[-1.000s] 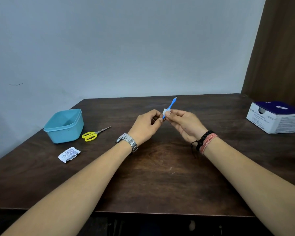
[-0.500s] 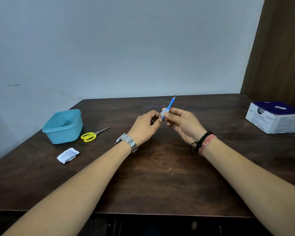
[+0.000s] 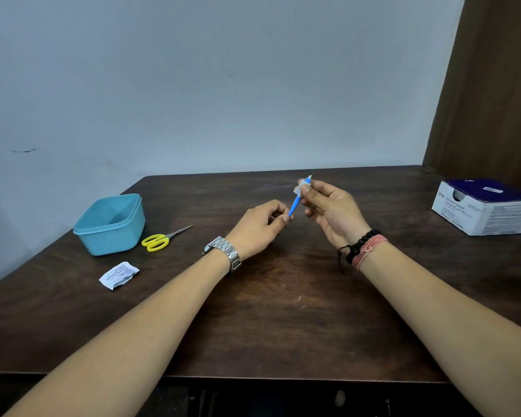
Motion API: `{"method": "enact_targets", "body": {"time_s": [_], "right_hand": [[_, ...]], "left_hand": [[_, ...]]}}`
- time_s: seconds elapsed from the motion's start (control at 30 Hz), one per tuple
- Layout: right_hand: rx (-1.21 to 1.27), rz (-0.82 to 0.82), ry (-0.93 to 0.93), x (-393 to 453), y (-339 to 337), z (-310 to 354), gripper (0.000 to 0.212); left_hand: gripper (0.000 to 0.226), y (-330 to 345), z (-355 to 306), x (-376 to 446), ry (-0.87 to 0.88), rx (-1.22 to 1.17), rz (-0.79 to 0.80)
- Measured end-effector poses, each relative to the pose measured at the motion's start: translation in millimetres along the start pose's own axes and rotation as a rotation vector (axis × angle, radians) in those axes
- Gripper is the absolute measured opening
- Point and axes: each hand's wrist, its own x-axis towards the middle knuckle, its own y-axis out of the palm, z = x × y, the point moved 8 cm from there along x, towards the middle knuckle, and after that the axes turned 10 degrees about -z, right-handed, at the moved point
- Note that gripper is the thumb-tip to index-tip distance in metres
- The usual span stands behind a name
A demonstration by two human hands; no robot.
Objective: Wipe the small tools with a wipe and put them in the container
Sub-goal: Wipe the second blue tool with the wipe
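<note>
Nearest the lens, low in the frame, my two forearms run up from the bottom corners over the dark wooden table [image 3: 283,326]. At centre frame my left hand [image 3: 259,227] pinches the lower end of the blue tool [image 3: 295,203] between thumb and fingertips, the other fingers curled in. Just right of it and slightly higher, my right hand [image 3: 331,206] has thumb and forefinger closed round the small white wipe [image 3: 300,188], which is folded about the upper shaft near the tool's dark tip; the remaining fingers hang loosely curled.

To do this stroke well, I judge I should keep the left pinch firm and low so the shaft cannot spin, and draw the wipe along the full length with steady pressure, turning the tool between passes and minding the pointed tip.

At left of centre, the torn wipe wrapper [image 3: 119,273] lies flat. Beyond it the yellow scissors [image 3: 158,240] rest just beside the teal container [image 3: 110,224], which stands open, with nothing that I can see inside. At right of centre stands the white and purple box [image 3: 487,206].
</note>
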Motion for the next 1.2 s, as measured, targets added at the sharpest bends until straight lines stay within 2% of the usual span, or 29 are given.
{"method": "enact_targets", "body": {"time_s": [0.17, 0.3, 0.4, 0.7, 1.0, 1.2], "right_hand": [[-0.121, 0.058, 0.037, -4, 8, -10, 0.009], [-0.078, 0.003, 0.006, -2, 2, -3, 0.009], [-0.014, -0.043, -0.011, 0, -4, 3, 0.009], [0.046, -0.100, -0.033, 1, -9, 8, 0.012], [-0.128, 0.006, 0.034, -2, 0, -8, 0.013], [-0.022, -0.100, -0.025, 0, -11, 6, 0.021]], "left_hand": [[0.020, 2, -1, 0, -0.002, -0.088, 0.017], [0.024, 5, 0, 0, -0.018, -0.113, 0.042], [0.022, 9, 0, -1, -0.017, -0.098, 0.071], [0.016, 1, -2, -1, 0.031, -0.017, 0.005], [0.008, -5, -3, 0, 0.049, 0.037, -0.047], [0.008, -1, -1, 1, 0.024, 0.047, -0.008]]}}
